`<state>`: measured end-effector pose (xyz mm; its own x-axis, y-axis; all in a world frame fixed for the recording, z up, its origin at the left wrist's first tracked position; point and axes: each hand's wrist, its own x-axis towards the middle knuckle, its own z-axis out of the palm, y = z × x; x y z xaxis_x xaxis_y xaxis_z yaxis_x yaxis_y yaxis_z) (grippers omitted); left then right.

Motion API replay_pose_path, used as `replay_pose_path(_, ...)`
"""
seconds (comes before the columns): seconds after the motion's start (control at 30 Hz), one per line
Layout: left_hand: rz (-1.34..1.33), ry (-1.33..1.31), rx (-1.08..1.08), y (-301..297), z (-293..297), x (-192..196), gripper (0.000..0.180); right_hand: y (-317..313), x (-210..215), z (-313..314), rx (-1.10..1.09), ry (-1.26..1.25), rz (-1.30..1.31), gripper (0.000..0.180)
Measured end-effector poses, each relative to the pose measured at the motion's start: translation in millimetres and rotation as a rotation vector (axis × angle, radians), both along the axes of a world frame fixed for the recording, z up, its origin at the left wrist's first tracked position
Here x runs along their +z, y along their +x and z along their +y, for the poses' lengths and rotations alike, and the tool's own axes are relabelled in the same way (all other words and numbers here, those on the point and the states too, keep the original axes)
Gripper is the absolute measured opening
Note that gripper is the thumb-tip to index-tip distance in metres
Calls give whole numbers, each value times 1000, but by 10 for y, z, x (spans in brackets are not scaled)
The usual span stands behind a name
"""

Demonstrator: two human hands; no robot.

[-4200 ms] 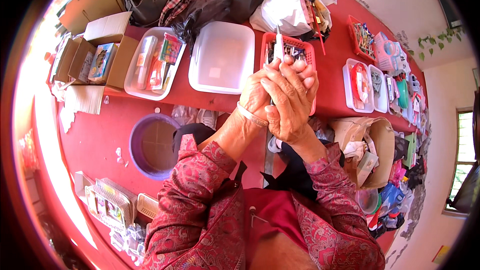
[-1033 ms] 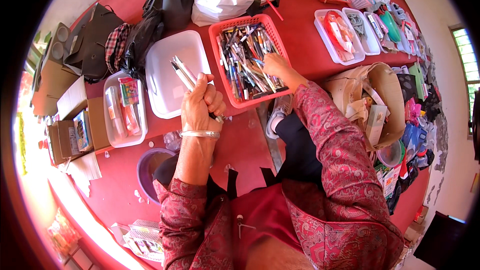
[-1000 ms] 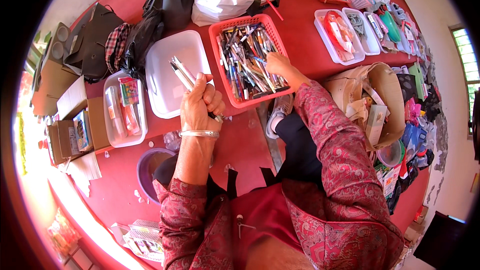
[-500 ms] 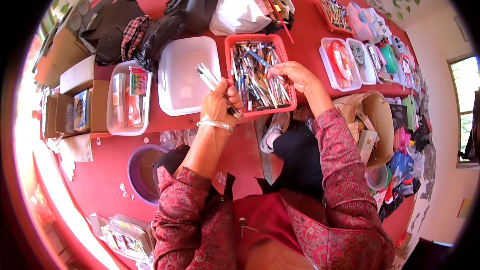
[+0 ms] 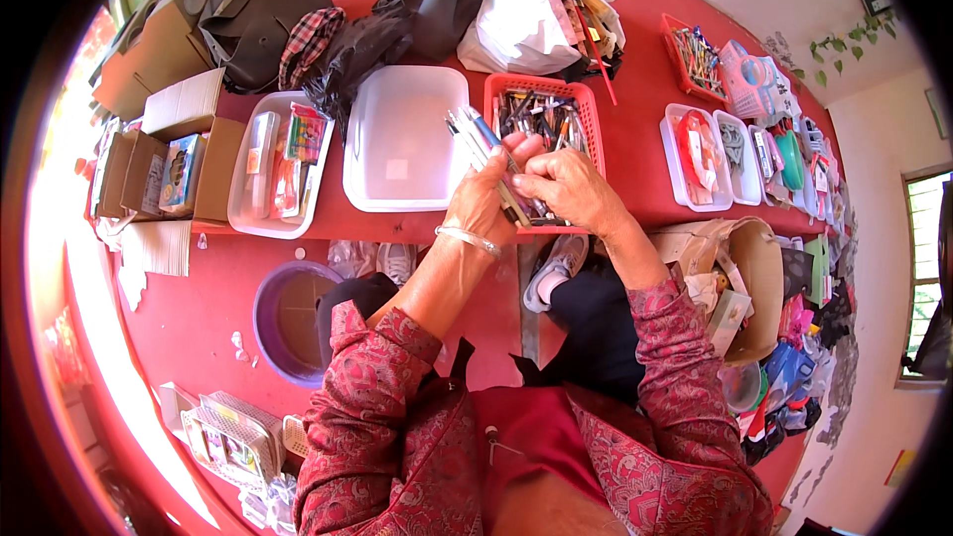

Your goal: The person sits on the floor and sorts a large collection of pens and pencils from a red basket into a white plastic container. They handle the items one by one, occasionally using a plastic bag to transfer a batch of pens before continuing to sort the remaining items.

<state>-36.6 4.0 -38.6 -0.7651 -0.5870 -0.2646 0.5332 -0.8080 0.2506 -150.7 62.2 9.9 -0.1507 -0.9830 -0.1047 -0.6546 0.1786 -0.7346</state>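
The left hand's point(image 5: 488, 189) thumb presses a small bundle of pens point(image 5: 475, 134) against its palm, the other fingers loosely stretched. Tips slant up and to the left, lined up roughly alike, probably so one grip keeps the bundle together. The right hand point(image 5: 574, 189) is curled, thumb and forefinger meeting at the bundle's lower part, perhaps to steady or adjust it; whether they grip a pen I cannot tell.

Both hands are held over the near edge of a red basket point(image 5: 536, 81) of more pens, likely so anything dropped lands close by. A white tub point(image 5: 407, 119) sits just left of it on the red table point(image 5: 635, 149).

The hands hide the basket's near part and the lower pens, so I cannot count them. Beyond, the white bag's point(image 5: 516, 25) contents are a jumble; a knee covers part of the purple bucket point(image 5: 262, 323).
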Motion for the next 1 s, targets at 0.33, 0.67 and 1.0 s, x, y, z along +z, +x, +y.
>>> replay_pose_path(0.33,-99,-147,-175,44,67,102,17,-366,56,-36,-260,-198,-256,36)
replay_pose_path(0.67,-228,-346,-192,131,-15,217,16,-723,-169,-179,-428,-26,-831,35)
replay_pose_path(1.0,-228,-74,-29,131,-103,135,18,-1020,-1587,92,-437,450,379,27)
